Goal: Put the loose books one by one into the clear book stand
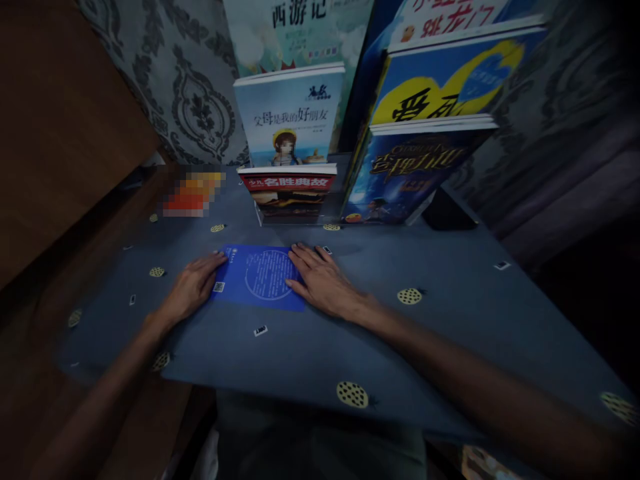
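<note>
Blue booklet (260, 277) flat, long axis left-right, both hands (193, 288) (323, 283) open, palms pressing its ends

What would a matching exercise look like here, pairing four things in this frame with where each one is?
Things:
1. left hand
2. right hand
3. blue book
4. red-banded book

Places:
A. standing upright behind the flat book
B. lying flat on the table
C. on the flat book's right edge
D. at the flat book's left edge

Pairs: 1-D, 2-C, 3-B, 4-A
</note>
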The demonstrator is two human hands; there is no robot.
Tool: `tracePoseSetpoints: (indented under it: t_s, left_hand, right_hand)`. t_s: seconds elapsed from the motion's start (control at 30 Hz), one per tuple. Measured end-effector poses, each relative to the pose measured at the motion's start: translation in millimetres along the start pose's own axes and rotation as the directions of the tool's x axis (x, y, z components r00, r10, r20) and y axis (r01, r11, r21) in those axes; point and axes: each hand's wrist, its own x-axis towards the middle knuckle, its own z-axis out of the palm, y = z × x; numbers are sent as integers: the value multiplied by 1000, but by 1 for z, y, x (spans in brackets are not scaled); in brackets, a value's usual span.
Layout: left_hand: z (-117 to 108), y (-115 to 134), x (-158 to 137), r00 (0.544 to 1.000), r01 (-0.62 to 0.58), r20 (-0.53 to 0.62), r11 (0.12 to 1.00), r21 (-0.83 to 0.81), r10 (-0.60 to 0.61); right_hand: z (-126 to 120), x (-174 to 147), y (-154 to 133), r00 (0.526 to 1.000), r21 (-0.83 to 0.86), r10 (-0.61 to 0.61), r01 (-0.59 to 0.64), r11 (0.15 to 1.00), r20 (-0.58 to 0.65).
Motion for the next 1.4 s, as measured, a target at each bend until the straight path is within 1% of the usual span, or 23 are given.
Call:
tracePoseSetpoints:
  t_s: [0.1,0.2,0.27,0.33,0.43,0.5,0.6,0.67,0.73,0.87,1.0,1.1,1.2,1.4]
  left_hand:
    - [-3,-4,-12,1000,15,-16,997,-75,-16]
    - [-4,-5,-13,997,39,-56,988,-147,-48]
    - [-3,-5,-10,994,62,-78,977,-204,-79]
    - [-1,-7,-9,990,73,-98,960,-271,-103]
    - [2,-9,-9,985,56,-135,940,-337,-107]
    - [4,-10,-10,985,43,-143,934,-354,-100]
    - [5,-11,-11,985,58,-130,922,-383,-116]
    - [4,-9,-11,984,81,-116,915,-395,-137]
    - [2,-7,-10,983,97,-106,917,-386,-149]
    - [0,-5,-11,984,101,-102,928,-358,-146]
    - [0,-4,-11,984,110,-94,936,-334,-150]
    - [-1,-2,-11,984,120,-88,946,-302,-153]
    - [-3,0,-11,984,124,-88,957,-264,-152]
    - [-6,2,-11,990,109,-65,978,-179,-122]
  right_hand:
    - [0,0,0,1000,-32,-19,18,999,-6]
    - [0,11,-8,996,-63,-86,86,994,3]
    - [2,27,-20,985,-41,-168,170,985,48]
    - [8,47,-36,963,15,-252,252,968,92]
    - [20,74,-64,946,58,-309,305,951,96]
    - [28,84,-82,925,76,-371,365,928,85]
    - [36,85,-103,870,94,-486,479,873,77]
    - [37,79,-109,836,131,-543,531,837,81]
    - [37,72,-108,818,173,-568,549,818,88]
    - [29,54,-95,818,211,-557,525,825,142]
    - [15,32,-83,854,240,-494,451,859,163]
    - [5,17,-72,890,256,-431,387,886,147]
    - [0,8,-56,924,264,-361,319,910,124]
    - [0,8,-10,982,227,-181,167,959,45]
